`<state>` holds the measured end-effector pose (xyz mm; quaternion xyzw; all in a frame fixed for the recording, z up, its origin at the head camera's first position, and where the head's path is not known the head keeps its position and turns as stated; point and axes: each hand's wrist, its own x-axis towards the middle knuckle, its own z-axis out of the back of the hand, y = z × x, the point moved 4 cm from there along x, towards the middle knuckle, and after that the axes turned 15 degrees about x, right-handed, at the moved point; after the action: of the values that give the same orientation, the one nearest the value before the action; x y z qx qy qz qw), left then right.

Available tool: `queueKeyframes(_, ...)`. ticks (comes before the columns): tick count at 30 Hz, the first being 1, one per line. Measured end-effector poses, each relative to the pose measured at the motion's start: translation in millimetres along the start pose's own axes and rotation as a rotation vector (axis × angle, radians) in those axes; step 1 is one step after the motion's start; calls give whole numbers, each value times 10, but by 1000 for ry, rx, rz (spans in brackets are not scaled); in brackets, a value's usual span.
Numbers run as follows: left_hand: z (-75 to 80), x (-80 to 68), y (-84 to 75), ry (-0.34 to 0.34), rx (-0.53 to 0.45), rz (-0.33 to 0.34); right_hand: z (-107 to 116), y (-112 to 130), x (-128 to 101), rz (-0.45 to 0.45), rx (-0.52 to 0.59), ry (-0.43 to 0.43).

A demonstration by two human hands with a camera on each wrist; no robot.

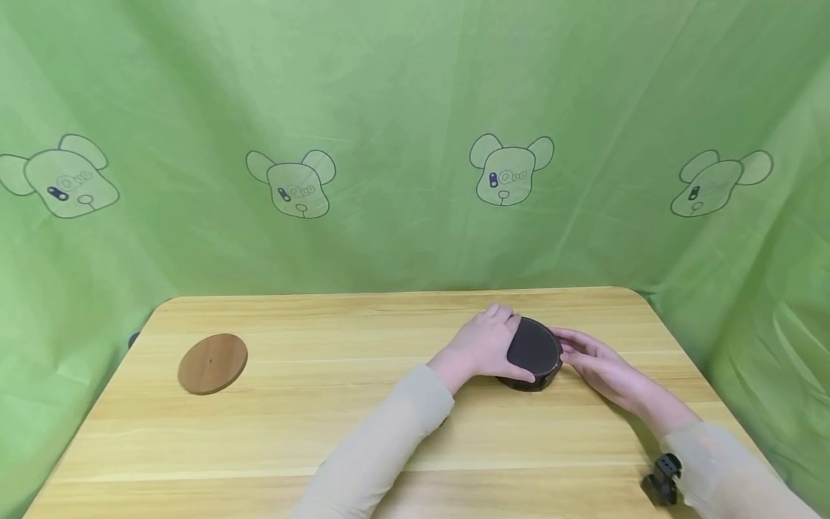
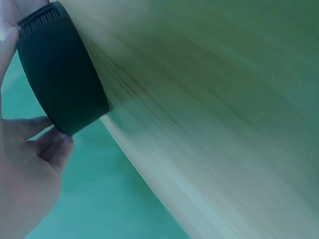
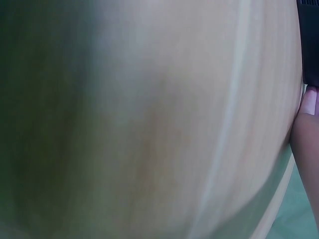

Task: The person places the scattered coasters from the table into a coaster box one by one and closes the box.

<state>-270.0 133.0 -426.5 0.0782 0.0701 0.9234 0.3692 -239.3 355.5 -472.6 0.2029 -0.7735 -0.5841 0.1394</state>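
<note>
A thick, round black case (image 1: pixel 535 347) with a flat top is on the right half of the wooden table. My left hand (image 1: pixel 483 346) grips it from the left, thumb along the near side and fingers over the far edge. At its right side, my right hand (image 1: pixel 599 367) holds the rim between thumb and fingers. In the left wrist view the case's smooth dark side (image 2: pixel 62 74) shows, with a ribbed strip at one end. Only a corner of the case (image 3: pixel 310 45) enters the right wrist view, above part of the right hand (image 3: pixel 306 129).
A flat round wooden disc (image 1: pixel 212 363) lies at the table's left. A small black device (image 1: pixel 661 479) sits by the right sleeve. Green cloth (image 1: pixel 402 238) with bear-head drawings hangs behind the table (image 1: pixel 311 432) and on both sides.
</note>
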Motion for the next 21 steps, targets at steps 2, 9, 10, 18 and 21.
queueKeyframes(2,-10,-16,32,-2,-25,-16,-1,0,0,3,1,3)
queueKeyframes(9,-27,-131,191,-25,-77,-62,-11,1,7,-2,24,9)
queueKeyframes(10,-32,-150,219,-31,-76,-69,-11,1,7,-4,26,10)
queueKeyframes(18,-72,-316,446,-48,-66,-89,-20,9,1,10,36,33)
queueKeyframes(21,-89,-388,518,-34,-60,-87,-18,6,0,6,35,32)
